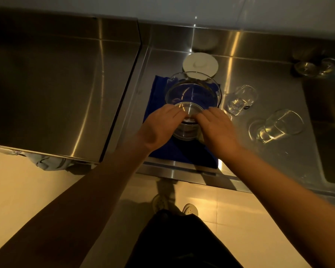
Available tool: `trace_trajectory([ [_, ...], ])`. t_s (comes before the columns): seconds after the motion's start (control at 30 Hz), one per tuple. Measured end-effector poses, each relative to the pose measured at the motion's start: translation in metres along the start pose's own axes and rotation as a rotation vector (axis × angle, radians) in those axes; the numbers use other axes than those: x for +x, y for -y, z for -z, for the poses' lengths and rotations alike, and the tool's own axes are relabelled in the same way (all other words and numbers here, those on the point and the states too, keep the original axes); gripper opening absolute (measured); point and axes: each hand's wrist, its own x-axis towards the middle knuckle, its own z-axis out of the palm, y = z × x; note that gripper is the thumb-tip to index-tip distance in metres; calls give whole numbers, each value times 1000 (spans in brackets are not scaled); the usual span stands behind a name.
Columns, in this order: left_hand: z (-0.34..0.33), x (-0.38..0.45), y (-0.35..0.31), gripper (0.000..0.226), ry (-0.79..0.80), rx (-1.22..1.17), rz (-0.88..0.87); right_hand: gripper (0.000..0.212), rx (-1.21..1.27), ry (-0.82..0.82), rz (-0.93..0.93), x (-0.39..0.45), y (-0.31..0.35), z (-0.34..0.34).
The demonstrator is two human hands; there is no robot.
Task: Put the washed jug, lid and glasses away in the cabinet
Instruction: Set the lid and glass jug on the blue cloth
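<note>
My counter (pixel 269 151) is brushed stainless steel, smooth and streaked with glare. The jug (pixel 191 93) and the glasses (pixel 240 99) are clear, glossy glass, the jug on a matt blue cloth (pixel 182 151). The lid (pixel 200 64) looks like matt white plastic, and the floor (pixel 37 190) is glossy pale tile.

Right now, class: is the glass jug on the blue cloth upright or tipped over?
Tipped over. The jug lies on its side on the blue cloth, with its round end facing the camera.

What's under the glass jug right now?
A blue cloth lies under the jug, spread on the steel counter. Both hands, left and right, hold the jug and hide its near base.
</note>
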Motion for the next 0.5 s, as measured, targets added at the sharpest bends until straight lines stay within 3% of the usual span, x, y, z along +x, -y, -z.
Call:
trace_trajectory([
  [0.23,-9,3,-6,27,-72,52,-40,70,5,1,-43,-14,-3,-14],
  [0.4,-7,5,-4,27,-81,26,-73,67,44,57,-58,-14,0,-3],
  [0.5,0,12,-1,25,-105,37,-107,80,4,90,-95,-6,0,11],
])
